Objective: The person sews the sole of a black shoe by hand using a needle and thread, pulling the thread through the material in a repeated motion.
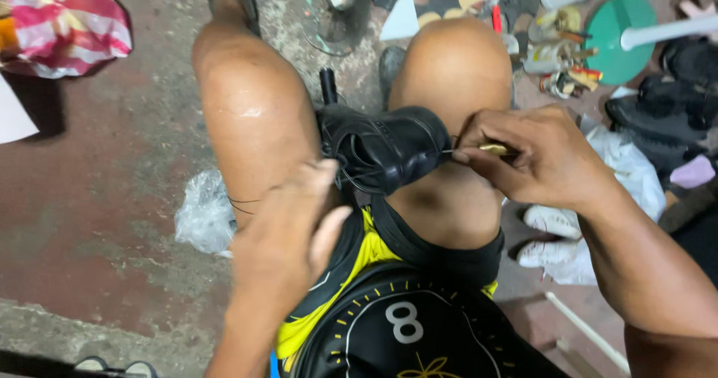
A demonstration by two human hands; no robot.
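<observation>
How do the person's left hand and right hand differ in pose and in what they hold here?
The right hand pinches a thin yellowish tool against the black shoe; the left hand shows no tool. The right hand lies over the right knee, the left nearer the camera. Both are at the shoe.

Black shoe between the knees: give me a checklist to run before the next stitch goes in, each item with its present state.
1. Black shoe held steady between the knees: ok, it sits wedged there.
2. Right hand grips the brass-coloured tool: ok, pinched between thumb and fingers at the shoe's edge.
3. Tool tip placed on the seam: cannot tell, the tip is too small to see.
4. Left hand supports the shoe: ok, its fingertips rest against the near side.
5. Thread free of tangles: cannot tell, only thin dark strands show by the shoe.
6. Left fingers away from the tool's point: ok, they are on the opposite side of the shoe.
</observation>
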